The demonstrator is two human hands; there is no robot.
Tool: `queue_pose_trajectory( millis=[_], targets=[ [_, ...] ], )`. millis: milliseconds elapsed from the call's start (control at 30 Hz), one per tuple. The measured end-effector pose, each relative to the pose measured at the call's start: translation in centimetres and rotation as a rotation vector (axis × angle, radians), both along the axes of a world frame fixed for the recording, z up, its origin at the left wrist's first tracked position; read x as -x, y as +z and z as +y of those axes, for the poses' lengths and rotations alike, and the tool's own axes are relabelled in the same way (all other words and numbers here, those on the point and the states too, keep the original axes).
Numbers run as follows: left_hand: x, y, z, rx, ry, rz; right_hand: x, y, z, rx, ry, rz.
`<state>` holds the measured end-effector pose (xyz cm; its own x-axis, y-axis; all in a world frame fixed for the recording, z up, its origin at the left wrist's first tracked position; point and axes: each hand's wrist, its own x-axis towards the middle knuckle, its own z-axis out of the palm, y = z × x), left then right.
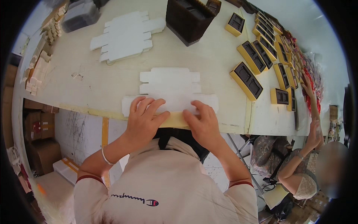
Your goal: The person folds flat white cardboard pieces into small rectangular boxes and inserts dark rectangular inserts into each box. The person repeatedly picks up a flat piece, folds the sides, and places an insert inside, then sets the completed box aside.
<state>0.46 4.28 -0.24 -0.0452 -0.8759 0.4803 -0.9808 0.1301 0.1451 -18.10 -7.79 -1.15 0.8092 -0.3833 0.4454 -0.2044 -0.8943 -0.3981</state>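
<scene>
A flat die-cut box blank, white on its upper face, lies at the table's near edge in front of me. Its near strip is bent up and shows a yellow face. My left hand grips this strip on the left, fingers bent over the white card and thumb against the yellow. On the right, my right hand does the same with thumb and forefinger, its other fingers curled. Farther off, at the upper left, lies a stack of similar white blanks.
A dark brown tub of black inserts stands at the far middle. Several yellow boxes with black inserts cover the right side. Small cream folded pieces line the left edge, near a clear plastic container. A co-worker's arm reaches in at right.
</scene>
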Motion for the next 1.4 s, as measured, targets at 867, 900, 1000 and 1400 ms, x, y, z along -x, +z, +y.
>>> queue_pose_trajectory(
  millis=[867, 900, 1000, 1400],
  targets=[
    [0.4, 1.0, 0.1, -0.307, 0.098, 0.497, -3.7, 1.5, 3.0, -0.843, -0.148, 0.028],
    [0.2, 1.3, -0.2, -0.302, 0.123, 0.523, -4.1, 1.8, 3.2, -1.098, -0.123, -0.029],
    [-0.5, 2.0, -2.6, -0.273, 0.142, 0.492, -4.8, 0.2, 4.0, -1.682, 0.19, -0.386],
    [-3.6, -0.4, -8.3, -0.002, -0.231, 0.104, 2.0, -0.2, 0.8, -0.139, 0.065, 0.007]
  ],
)
